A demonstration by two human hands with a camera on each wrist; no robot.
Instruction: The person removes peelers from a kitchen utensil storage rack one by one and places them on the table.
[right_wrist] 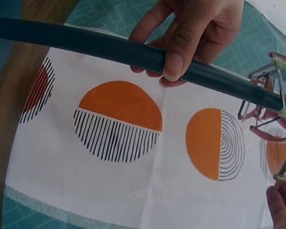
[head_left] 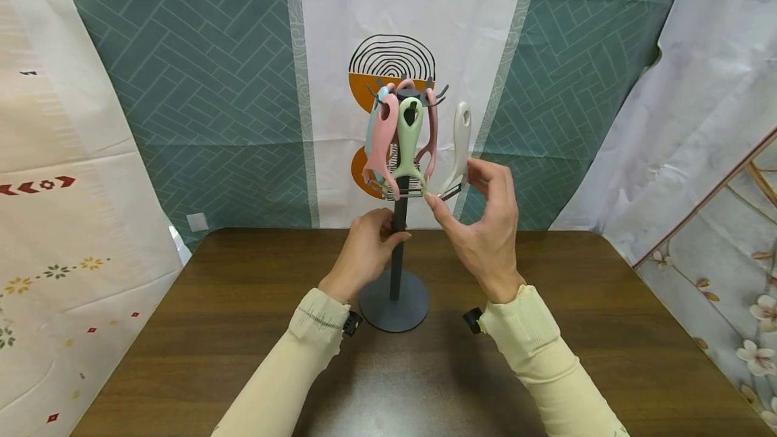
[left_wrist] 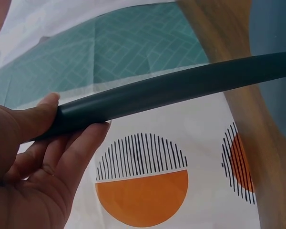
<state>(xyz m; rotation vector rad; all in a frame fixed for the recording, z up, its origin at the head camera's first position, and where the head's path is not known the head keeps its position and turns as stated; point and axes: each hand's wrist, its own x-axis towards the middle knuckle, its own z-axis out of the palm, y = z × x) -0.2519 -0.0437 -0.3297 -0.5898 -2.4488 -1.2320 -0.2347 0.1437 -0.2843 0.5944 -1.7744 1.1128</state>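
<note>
My left hand [head_left: 369,241] grips the black post [head_left: 397,258] of a stand, thumb on one side and fingers on the other; in the left wrist view the hand [left_wrist: 43,167] wraps the post's upper part. With thumb and fingers my right hand [head_left: 485,228] pinches a white Y-shaped peeler [head_left: 463,130] near its blade end, handle upward, just right of the stand. On the hooks hang a pink peeler [head_left: 384,133], a light green peeler [head_left: 409,130], a blue peeler [head_left: 371,120] partly hidden behind the pink one, and a darker pink peeler [head_left: 432,133] nearest the white one.
The stand's round dark base [head_left: 394,315] rests on a brown wooden table [head_left: 243,329]. Dark hooks [head_left: 442,94] spread from its top. Behind the table hangs a patterned cloth [head_left: 212,86], with a floral cloth [head_left: 728,288] to the right.
</note>
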